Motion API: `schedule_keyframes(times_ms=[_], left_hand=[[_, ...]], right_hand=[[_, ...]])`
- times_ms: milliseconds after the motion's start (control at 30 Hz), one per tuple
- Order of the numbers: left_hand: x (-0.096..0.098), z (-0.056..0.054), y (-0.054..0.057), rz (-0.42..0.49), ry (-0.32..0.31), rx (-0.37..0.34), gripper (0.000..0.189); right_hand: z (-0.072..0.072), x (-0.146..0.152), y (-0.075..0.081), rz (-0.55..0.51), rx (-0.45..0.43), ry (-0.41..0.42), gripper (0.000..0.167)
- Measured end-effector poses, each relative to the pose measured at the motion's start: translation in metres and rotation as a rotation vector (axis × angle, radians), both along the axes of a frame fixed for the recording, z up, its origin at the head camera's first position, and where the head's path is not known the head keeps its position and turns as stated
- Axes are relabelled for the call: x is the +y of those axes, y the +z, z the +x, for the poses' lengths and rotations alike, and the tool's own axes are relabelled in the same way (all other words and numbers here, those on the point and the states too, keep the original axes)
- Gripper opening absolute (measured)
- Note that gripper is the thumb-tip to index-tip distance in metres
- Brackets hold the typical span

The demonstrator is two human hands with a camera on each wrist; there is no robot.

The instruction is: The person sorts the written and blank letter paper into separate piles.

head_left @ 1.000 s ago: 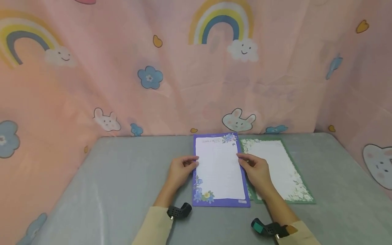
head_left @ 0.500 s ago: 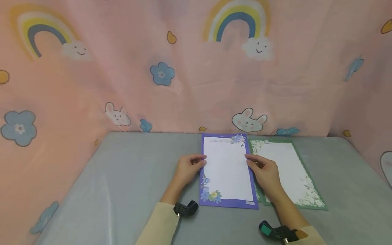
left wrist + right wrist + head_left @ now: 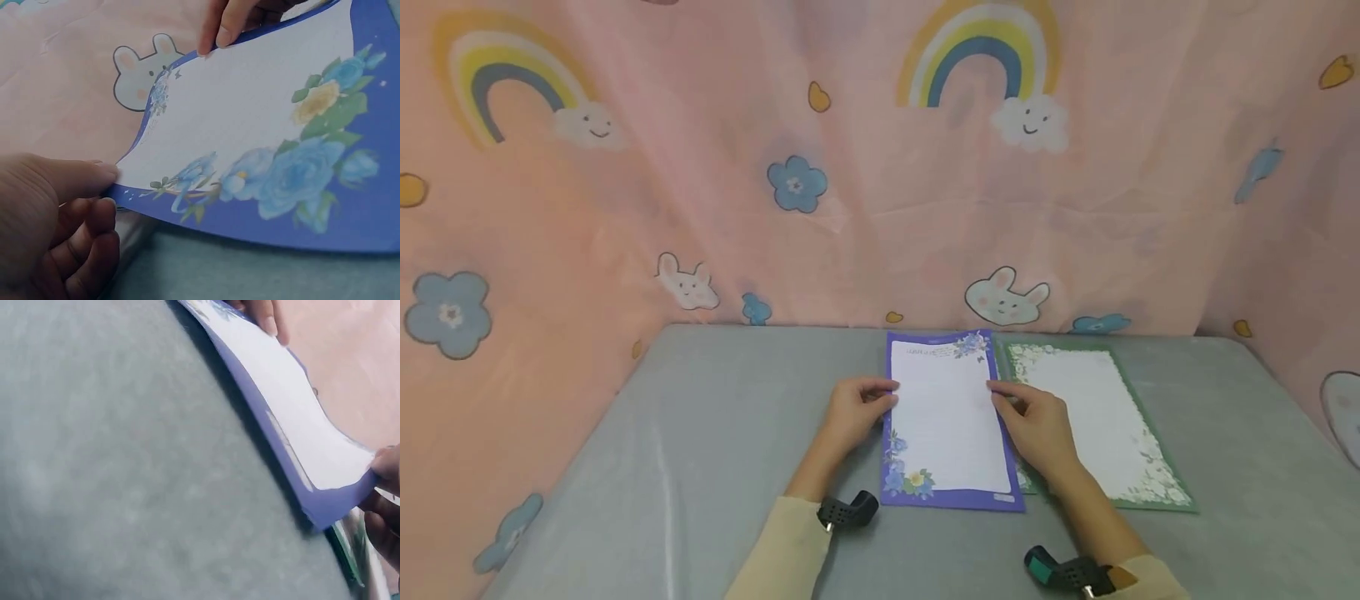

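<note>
A sheet of letter paper point(image 3: 951, 417) with a purple border and blue flowers lies in the middle of the head view, held by both sides. My left hand point(image 3: 853, 412) pinches its left edge between thumb and fingers. On the opposite edge, my right hand point(image 3: 1036, 421) pinches it the same way. The left wrist view shows the purple-bordered letter paper point(image 3: 250, 106) bowed, its edge raised at the left thumb point(image 3: 81, 178). Just right of it lies a green-bordered sheet point(image 3: 1090, 400) with white flowers, partly covered by my right hand and forearm.
A grey-covered table point(image 3: 737, 417) lies under the sheets. Behind it hangs a pink cloth point(image 3: 865, 233) printed with rainbows, rabbits and flowers. Another strip of green border point(image 3: 1026, 482) shows beside the purple sheet's lower right edge. Each wrist wears a black camera band point(image 3: 850, 510).
The whole head view has shifted a little. The purple-bordered letter paper has moved slightly left from the green-bordered sheet, with both hands keeping their pinch on it.
</note>
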State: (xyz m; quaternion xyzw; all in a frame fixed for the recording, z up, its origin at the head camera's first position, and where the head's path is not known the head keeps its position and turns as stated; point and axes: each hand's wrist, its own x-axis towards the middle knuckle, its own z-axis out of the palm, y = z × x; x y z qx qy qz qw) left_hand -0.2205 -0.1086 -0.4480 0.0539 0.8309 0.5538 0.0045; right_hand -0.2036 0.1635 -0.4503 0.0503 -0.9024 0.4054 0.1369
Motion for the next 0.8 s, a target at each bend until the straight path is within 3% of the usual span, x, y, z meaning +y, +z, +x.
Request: schedule_keyframes(times_ms=[200, 433, 633, 800], left_hand=[[-0.011, 0.001, 0.009, -0.074, 0.036, -0.023, 0.021], [-0.027, 0.001, 0.022, -0.108, 0.105, -0.036, 0.022], [-0.043, 0.001, 0.033, -0.139, 0.175, -0.032, 0.023], [-0.058, 0.003, 0.044, -0.214, 0.225, -0.053, 0.024]], right_hand=[[0.005, -0.015, 0.025, 0.045, -0.117, 0.064, 0.028], [-0.003, -0.039, 0.048, 0.043, -0.166, 0.084, 0.030], [-0.010, -0.065, 0.058, 0.052, -0.211, 0.058, 0.033], [-0.014, -0.090, 0.058, 0.050, -0.217, 0.097, 0.035]])
